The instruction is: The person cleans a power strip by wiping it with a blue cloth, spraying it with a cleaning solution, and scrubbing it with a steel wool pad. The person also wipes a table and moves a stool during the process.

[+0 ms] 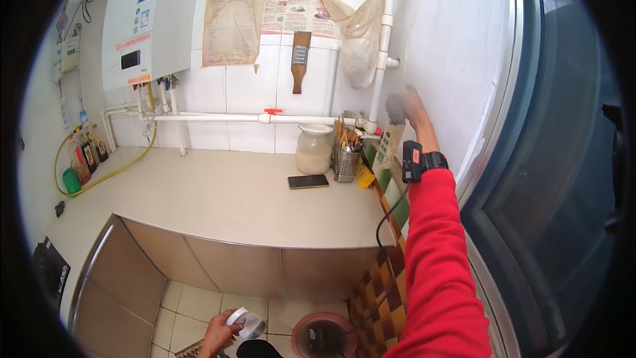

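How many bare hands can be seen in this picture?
2. The left hand is low, holding a white object left of the pink basin. The right hand is raised near the white vertical pipe, with a dark, blurred object.

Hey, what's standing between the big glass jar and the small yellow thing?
In the head view, a perforated metal holder with utensils stands between the glass jar and the yellow thing.

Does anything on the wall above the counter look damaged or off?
Yes. The brownish paper sheet on the tiled wall looks worn: stained, with a ragged lower edge. To its right, a yellowed flap sags loosely toward the white pipe instead of lying flat.
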Demonstrator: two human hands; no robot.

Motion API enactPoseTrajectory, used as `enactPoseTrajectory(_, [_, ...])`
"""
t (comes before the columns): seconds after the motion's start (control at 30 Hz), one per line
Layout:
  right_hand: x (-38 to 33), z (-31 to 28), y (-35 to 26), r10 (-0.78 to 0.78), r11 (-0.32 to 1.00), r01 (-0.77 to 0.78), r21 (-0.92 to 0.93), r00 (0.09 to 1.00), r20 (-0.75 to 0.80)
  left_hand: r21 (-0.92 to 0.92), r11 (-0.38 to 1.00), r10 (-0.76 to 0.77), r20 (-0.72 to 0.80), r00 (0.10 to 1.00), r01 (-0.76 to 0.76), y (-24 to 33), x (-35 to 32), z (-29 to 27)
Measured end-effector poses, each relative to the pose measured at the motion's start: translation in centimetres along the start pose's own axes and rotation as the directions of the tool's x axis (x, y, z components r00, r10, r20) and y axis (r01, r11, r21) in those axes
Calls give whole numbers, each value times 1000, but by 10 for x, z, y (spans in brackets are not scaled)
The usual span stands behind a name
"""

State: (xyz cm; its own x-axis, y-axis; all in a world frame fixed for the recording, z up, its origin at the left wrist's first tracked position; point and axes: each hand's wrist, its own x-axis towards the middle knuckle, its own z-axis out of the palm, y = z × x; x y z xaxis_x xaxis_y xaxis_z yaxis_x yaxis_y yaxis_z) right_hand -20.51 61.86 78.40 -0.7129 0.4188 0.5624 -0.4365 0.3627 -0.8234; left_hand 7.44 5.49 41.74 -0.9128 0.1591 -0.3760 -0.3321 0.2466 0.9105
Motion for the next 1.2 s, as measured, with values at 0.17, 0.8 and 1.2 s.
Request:
enactPoseTrajectory(0.17, [-30, -5, -41, -23, 986, 69, -149, 957, 290, -16, 1000, -9, -17, 1000, 9, 7, -3, 8])
enactPoseTrajectory(0.8, [-140, -2, -158, -499, 602, -384, 700, 503, 705, -176, 947, 317, 387, 866, -268, 205, -15, 72])
enactPoseTrajectory(1.2, [-145, 29, -156, -596, 411, -402, 818, 561, 575, -469, 862, 444, 519, 730, -191, 308, 9, 120])
